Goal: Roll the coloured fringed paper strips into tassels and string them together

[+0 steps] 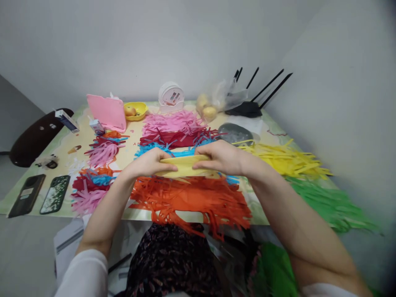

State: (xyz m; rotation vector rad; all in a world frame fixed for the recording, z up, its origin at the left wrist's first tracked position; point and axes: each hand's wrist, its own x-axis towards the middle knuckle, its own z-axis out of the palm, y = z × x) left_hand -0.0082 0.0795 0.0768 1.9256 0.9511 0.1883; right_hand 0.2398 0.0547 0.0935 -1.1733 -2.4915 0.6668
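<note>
A pale yellow strip of material (184, 166) is held level between my hands, above the table. My left hand (154, 161) pinches its left end, with the thumb along the front. The right end is gripped by my right hand (219, 158), thumb pointing left. Beneath the strip lies a wide orange fringed piece (192, 196) at the table's front edge. Just behind my hands are blue fringe (156, 149), dark red fringe (173, 138) and pink fringe (171, 121). Yellow fringe (287, 159) and green fringe (324, 202) spread to the right.
Smaller multicoloured fringe bundles (93, 187), two phones (55, 194) and a pink stand (108, 111) are on the left. At the back are a yellow fruit bowl (140, 110), a white round holder (171, 97), bagged fruit (210, 112) and a black device with antennas (244, 109).
</note>
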